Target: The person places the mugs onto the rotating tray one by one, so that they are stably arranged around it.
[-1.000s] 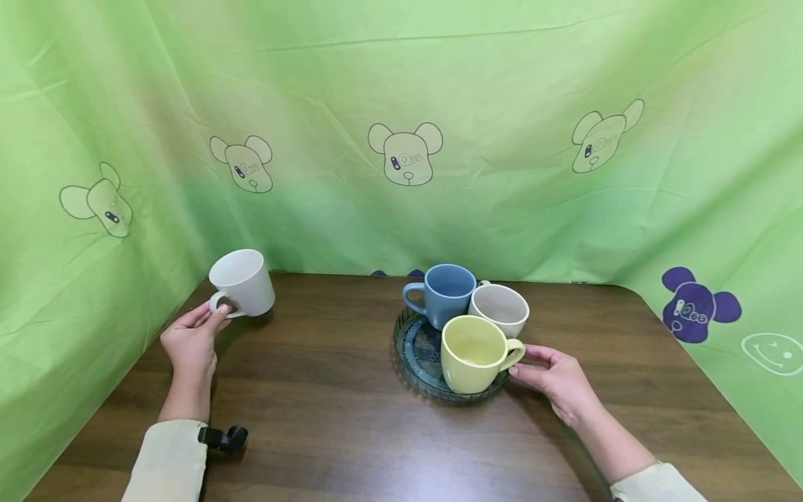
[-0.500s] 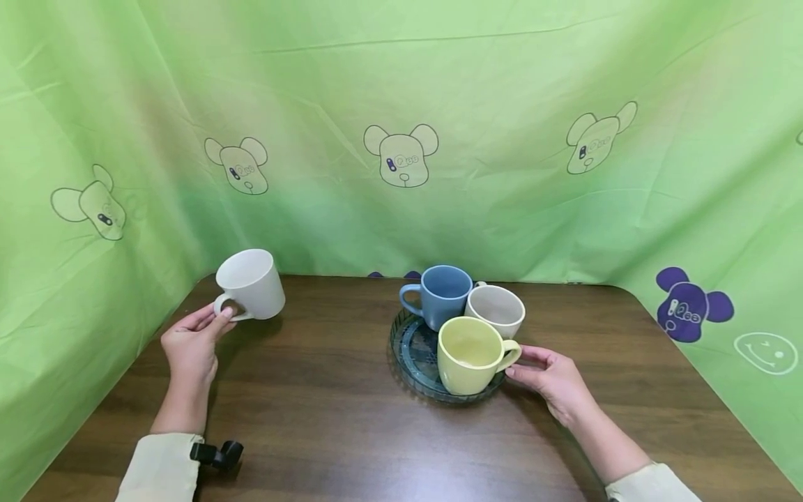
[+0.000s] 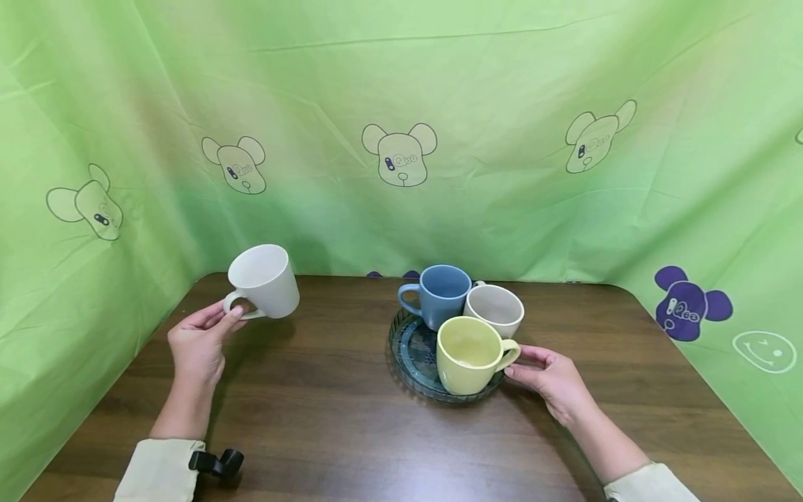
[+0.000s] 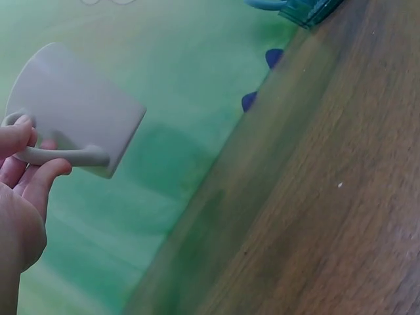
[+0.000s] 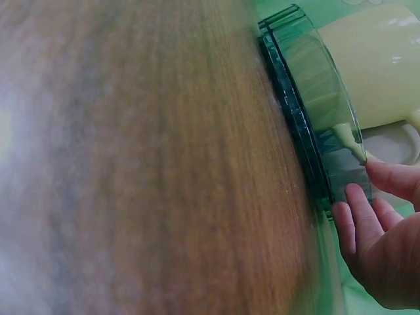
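Observation:
My left hand pinches the handle of a white mug, which tilts at the back left with its shadow on the tabletop. In the left wrist view, thumb and fingers close on the handle of this mug. My right hand has its fingertips at the right rim of a round blue-green glass tray, just by the yellow mug's handle. On the tray stand a yellow mug, a blue mug and an off-white mug. The right wrist view shows straight fingers against the tray's clear wall.
Brown wood-grain tabletop lies under both hands. A green curtain with printed bear heads hangs along the back and both sides. A black wrist mount sticks out from the left sleeve.
My left hand has carried the white mug rightward and slightly up, tilting it a little more. My right hand stays at the tray, and the mugs on it keep their places.

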The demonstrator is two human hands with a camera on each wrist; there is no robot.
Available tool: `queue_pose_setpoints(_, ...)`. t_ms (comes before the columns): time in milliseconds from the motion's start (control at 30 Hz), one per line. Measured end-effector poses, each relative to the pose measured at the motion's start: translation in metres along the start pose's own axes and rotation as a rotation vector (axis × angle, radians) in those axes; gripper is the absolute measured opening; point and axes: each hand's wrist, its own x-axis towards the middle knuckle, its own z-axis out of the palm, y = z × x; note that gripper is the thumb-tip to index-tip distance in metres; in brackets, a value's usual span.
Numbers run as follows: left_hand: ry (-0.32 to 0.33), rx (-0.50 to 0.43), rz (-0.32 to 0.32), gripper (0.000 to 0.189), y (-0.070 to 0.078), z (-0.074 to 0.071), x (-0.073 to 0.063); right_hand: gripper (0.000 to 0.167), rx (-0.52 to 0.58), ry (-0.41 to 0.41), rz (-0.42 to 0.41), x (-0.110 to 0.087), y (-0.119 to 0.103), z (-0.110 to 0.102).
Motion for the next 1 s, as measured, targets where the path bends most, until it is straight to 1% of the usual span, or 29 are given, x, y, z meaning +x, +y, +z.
queue_pose_setpoints(100,-0.013,0.016,-0.006,0.025,0.0,0.003,-0.003,0.052,0.0,0.003,0.007,0.0,0.0,0.0)
queue_pose_setpoints(200,-0.04,0.03,0.001,0.026,0.0,0.006,-0.006,0.052,0.001,0.006,0.009,0.0,-0.001,0.0)
queue_pose_setpoints(400,-0.117,0.048,0.027,0.027,-0.003,0.012,-0.012,0.052,0.01,0.005,0.011,0.001,-0.001,0.0)
queue_pose_setpoints(633,-0.197,0.066,0.03,0.034,-0.008,0.018,-0.018,0.047,0.025,0.004,0.016,0.0,0.0,0.0)
queue_pose_setpoints(800,-0.224,0.067,0.014,0.035,-0.01,0.022,-0.022,0.045,0.029,0.001,0.017,0.0,0.0,0.0)
queue_pose_setpoints(1000,-0.27,0.067,0.025,0.033,-0.011,0.027,-0.026,0.047,0.027,0.001,0.018,0.0,-0.001,0.0)
